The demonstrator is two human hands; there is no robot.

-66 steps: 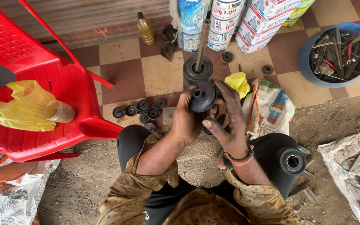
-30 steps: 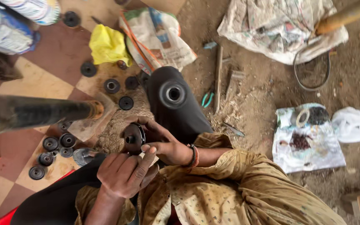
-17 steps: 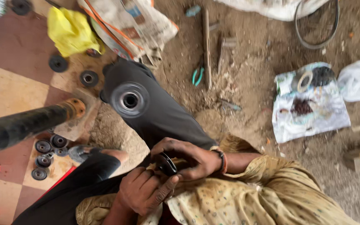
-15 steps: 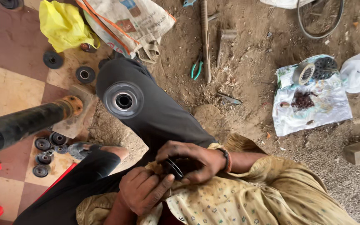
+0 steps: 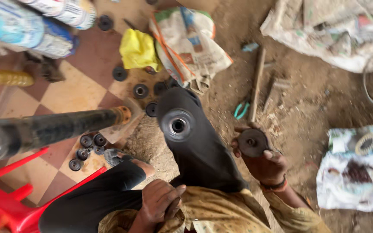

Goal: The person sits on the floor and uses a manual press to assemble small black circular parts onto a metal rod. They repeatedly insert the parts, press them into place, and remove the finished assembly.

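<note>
My right hand [image 5: 264, 162], with a band at the wrist, holds a round dark disc part [image 5: 252, 142] up over the dirt ground, right of my knee. My left hand [image 5: 160, 203] rests on my lap with its fingers curled shut; nothing shows in it. A metal ring with a centre hole [image 5: 178, 125] sits on my black-trousered knee [image 5: 199, 151]. A long black cylinder with a rusty end [image 5: 52, 129] lies across the left.
Several small black rubber rings [image 5: 87, 146] lie on the tiled floor, more near a yellow cloth [image 5: 138, 49]. A printed sack [image 5: 191, 43], green-handled pliers [image 5: 240, 110], a stick [image 5: 256, 84], a red plastic chair [image 5: 9, 203] and a sheet with parts [image 5: 359, 168] surround me.
My right hand has left my lap and moved out to the right, carrying the disc part. My left hand stayed on the lap and closed. The view shifted slightly.
</note>
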